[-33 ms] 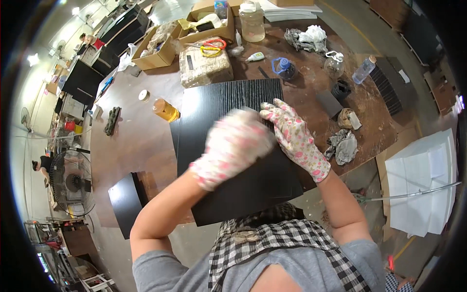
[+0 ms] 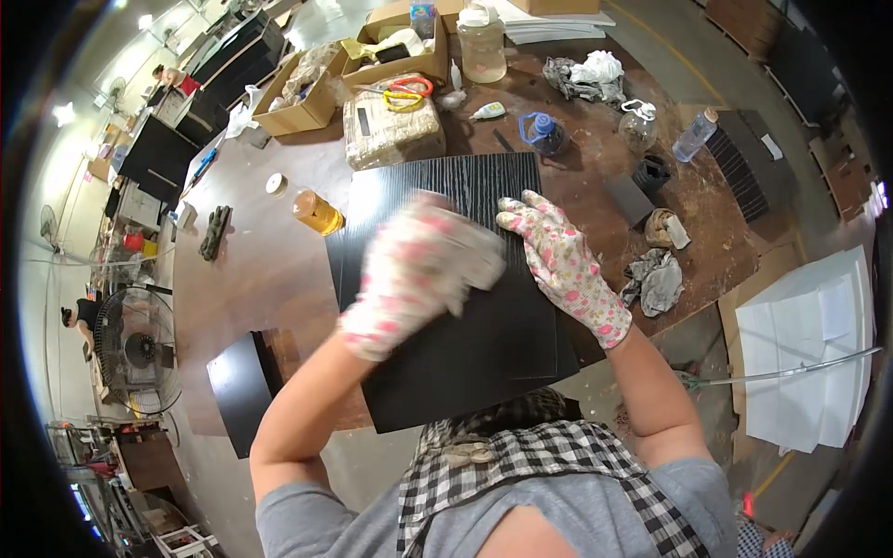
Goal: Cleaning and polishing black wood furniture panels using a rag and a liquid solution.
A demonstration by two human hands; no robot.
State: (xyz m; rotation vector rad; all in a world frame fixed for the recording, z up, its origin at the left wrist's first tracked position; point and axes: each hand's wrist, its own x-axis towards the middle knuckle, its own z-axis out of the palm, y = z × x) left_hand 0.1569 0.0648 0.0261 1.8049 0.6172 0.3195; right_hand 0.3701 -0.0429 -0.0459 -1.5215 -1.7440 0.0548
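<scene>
A black wood-grain panel (image 2: 456, 344) lies on the table in front of me, with another dark panel edge showing beneath it. My left hand (image 2: 409, 270), in a white glove with pink flowers, is over the panel's middle and smeared by motion. It is closed on what looks like a pale cloth (image 2: 481, 258), whose outline is blurred. My right hand (image 2: 563, 256), gloved alike, rests along the panel's far right edge. Its fingers are stretched forward and it holds nothing.
Left of the panel are a bottle of amber liquid (image 2: 318, 212), a dark glove (image 2: 215, 232) and a smaller black panel (image 2: 244, 391). A wrapped block (image 2: 391, 135) with scissors (image 2: 406, 93) stands beyond. Rightward are a blue-capped bottle (image 2: 544, 135) and crumpled plastic (image 2: 657, 284).
My left hand has shifted left over the panel, and the pale cloth-like thing now shows beside its fingers. The right hand has stayed in place.
</scene>
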